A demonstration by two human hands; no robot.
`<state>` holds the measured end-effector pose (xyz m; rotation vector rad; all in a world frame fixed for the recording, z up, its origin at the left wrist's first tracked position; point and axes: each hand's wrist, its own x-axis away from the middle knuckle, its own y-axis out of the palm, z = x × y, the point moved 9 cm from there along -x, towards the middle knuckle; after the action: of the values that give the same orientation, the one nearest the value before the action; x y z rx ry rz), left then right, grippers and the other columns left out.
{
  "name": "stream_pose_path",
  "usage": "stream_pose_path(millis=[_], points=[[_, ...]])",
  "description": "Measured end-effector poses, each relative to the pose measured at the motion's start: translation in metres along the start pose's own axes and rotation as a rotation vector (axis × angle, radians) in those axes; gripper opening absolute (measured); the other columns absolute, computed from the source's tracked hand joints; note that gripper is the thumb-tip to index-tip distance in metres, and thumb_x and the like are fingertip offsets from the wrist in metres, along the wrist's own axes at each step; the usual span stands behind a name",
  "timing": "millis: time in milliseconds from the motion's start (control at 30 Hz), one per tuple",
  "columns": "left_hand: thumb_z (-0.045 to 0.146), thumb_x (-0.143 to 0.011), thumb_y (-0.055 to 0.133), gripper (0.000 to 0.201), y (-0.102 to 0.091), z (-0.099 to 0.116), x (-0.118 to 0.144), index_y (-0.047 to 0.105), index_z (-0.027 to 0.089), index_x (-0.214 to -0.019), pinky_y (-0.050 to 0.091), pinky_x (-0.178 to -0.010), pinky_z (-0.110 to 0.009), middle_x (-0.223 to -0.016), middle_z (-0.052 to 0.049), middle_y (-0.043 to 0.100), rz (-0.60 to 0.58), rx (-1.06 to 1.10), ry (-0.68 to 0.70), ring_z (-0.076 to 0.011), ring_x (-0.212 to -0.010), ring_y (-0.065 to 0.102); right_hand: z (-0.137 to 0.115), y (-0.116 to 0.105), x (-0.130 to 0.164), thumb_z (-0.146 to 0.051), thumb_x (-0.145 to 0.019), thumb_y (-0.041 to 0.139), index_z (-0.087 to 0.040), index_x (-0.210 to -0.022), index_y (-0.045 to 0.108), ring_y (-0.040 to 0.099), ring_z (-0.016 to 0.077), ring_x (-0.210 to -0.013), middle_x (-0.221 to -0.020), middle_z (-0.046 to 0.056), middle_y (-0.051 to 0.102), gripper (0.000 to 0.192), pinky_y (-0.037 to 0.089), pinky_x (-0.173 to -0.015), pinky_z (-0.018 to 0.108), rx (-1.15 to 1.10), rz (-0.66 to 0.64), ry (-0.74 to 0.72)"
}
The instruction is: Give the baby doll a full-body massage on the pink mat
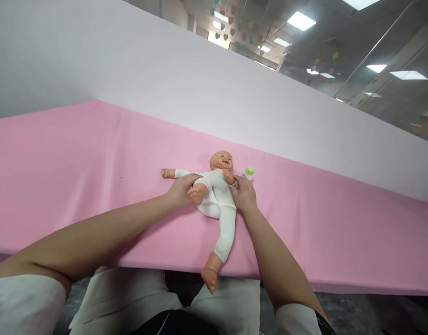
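One baby doll [217,195] in a white suit lies on one pink tablecloth [77,177], and two bare hands rest on it, the left hand [180,190] and the right hand [244,194], one at each side of its body. One small bottle with a green cap [249,172] stands just beside the doll's head, the only bottle in view. Behind the cloth runs one white wall panel [165,74], and above it about ten lit ceiling light panels [301,21] can be counted, though the farthest are too small to be sure of.
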<state>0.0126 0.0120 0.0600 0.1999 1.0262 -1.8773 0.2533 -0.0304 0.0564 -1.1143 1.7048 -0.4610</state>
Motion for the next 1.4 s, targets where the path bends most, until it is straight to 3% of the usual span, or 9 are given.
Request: stream_pose_path(millis=[333, 433, 600, 767, 900, 1000, 1133, 1233, 1400], points=[[0.030, -0.088, 0.072, 0.023, 0.007, 0.094, 0.044, 0.075, 0.025, -0.110, 0.061, -0.079, -0.033, -0.101, -0.010, 0.077, -0.104, 0.086, 0.628, -0.0215, -0.089, 0.075, 0.107, -0.049, 0.019, -0.054, -0.088, 0.071, -0.019, -0.140, 0.052, 0.071, 0.0237, -0.113, -0.133, 0.015, 0.068, 0.065, 0.061, -0.093, 0.040, -0.482, 0.408, 0.435], [0.030, -0.088, 0.071, 0.026, 0.017, 0.102, 0.051, 0.075, 0.028, -0.114, 0.061, -0.081, -0.035, -0.101, -0.009, 0.079, -0.161, 0.066, 0.669, -0.0217, -0.089, 0.075, 0.147, -0.046, 0.030, -0.056, -0.081, 0.077, -0.019, -0.128, 0.058, 0.073, 0.0260, -0.102, -0.120, 0.014, 0.072, 0.062, 0.063, -0.088, 0.042, -0.394, 0.324, 0.673], [0.031, -0.090, 0.068, 0.023, 0.027, 0.104, 0.053, 0.079, 0.027, -0.110, 0.062, -0.083, -0.038, -0.102, -0.010, 0.081, -0.282, 0.068, 0.625, -0.0237, -0.091, 0.075, 0.168, -0.043, 0.033, -0.055, -0.077, 0.083, -0.019, -0.109, 0.066, 0.072, 0.0289, -0.111, -0.111, 0.014, 0.076, 0.051, 0.056, -0.105, 0.046, -0.210, 0.176, 0.740], [0.029, -0.092, 0.069, 0.024, 0.017, 0.104, 0.049, 0.077, 0.026, -0.115, 0.062, -0.082, -0.035, -0.102, -0.010, 0.079, -0.199, 0.128, 0.603, -0.0224, -0.092, 0.076, 0.132, -0.054, 0.026, -0.056, -0.081, 0.081, -0.018, -0.132, 0.056, 0.072, 0.0219, -0.086, -0.102, 0.008, 0.075, 0.068, 0.060, -0.084, 0.039, -0.355, 0.323, 0.635], [0.027, -0.094, 0.065, 0.024, 0.008, 0.075, 0.030, 0.076, 0.023, -0.115, 0.061, -0.086, -0.036, -0.105, -0.009, 0.078, -0.050, 0.034, 0.422, -0.0217, -0.096, 0.075, 0.072, -0.054, 0.017, -0.044, -0.083, 0.080, -0.022, -0.129, 0.061, 0.068, 0.0165, -0.082, -0.110, 0.006, 0.075, 0.054, 0.059, -0.083, 0.034, -0.410, 0.392, 0.404], [0.023, -0.091, 0.060, 0.024, 0.007, 0.044, 0.013, 0.076, 0.019, -0.108, 0.059, -0.083, -0.035, -0.100, -0.007, 0.078, -0.012, -0.084, 0.222, -0.0218, -0.092, 0.073, 0.024, -0.036, 0.007, -0.037, -0.091, 0.070, -0.026, -0.122, 0.072, 0.069, 0.0225, -0.097, -0.117, 0.006, 0.077, 0.034, 0.059, -0.093, 0.042, -0.246, 0.237, 0.177], [0.026, -0.084, 0.061, 0.015, 0.014, 0.010, -0.001, 0.074, 0.018, -0.086, 0.052, -0.065, -0.030, -0.084, -0.003, 0.072, -0.098, -0.110, -0.006, -0.0183, -0.073, 0.067, -0.020, -0.004, 0.003, -0.021, -0.098, 0.052, -0.029, -0.126, 0.075, 0.062, 0.0278, -0.126, -0.133, 0.004, 0.075, 0.038, 0.043, -0.119, 0.055, -0.079, -0.029, -0.120], [0.027, -0.083, 0.061, 0.015, 0.016, 0.006, -0.004, 0.073, 0.018, -0.082, 0.052, -0.066, -0.030, -0.084, -0.003, 0.071, -0.123, -0.092, -0.021, -0.0185, -0.074, 0.067, -0.025, 0.003, 0.002, -0.017, -0.096, 0.051, -0.028, -0.129, 0.074, 0.062, 0.0280, -0.129, -0.136, 0.004, 0.074, 0.042, 0.042, -0.119, 0.055, -0.065, -0.106, -0.151], [0.025, -0.091, 0.058, 0.023, 0.008, 0.033, 0.006, 0.077, 0.016, -0.099, 0.057, -0.080, -0.033, -0.095, -0.006, 0.077, -0.046, -0.082, 0.186, -0.0217, -0.088, 0.073, 0.008, -0.012, 0.003, -0.033, -0.090, 0.069, -0.026, -0.120, 0.074, 0.069, 0.0289, -0.109, -0.120, 0.006, 0.077, 0.031, 0.055, -0.102, 0.051, -0.158, 0.018, 0.095]])
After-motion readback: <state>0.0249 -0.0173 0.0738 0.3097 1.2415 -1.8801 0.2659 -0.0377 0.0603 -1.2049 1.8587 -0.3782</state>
